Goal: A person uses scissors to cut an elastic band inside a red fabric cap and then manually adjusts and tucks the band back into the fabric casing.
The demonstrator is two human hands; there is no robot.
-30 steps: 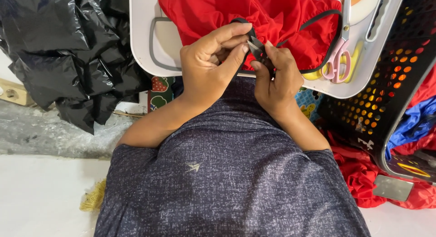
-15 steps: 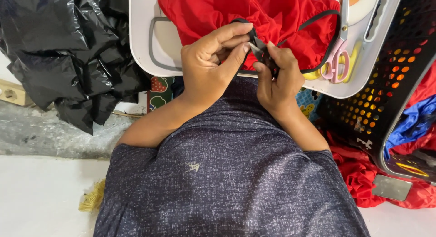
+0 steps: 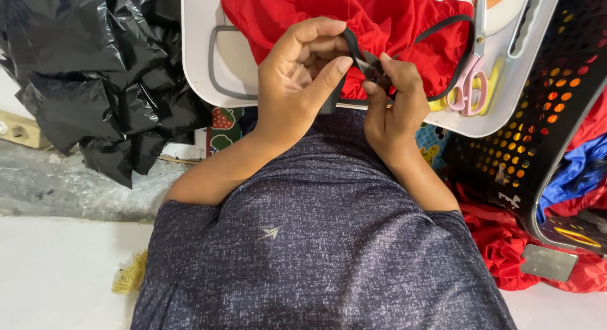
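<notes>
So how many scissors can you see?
1. The pink-handled scissors lie on the white tray, right of the red cloth that the hands work on. More could be hidden under the cloth or in the black basket.

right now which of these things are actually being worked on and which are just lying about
In hand:
- left hand and right hand, both pinching the black elastic strap
- red garment that the strap runs along
- white board under the garment

Lying about:
- pink-handled scissors on the board
- black plastic sheeting
- black perforated basket
- red cloth on the floor
</notes>
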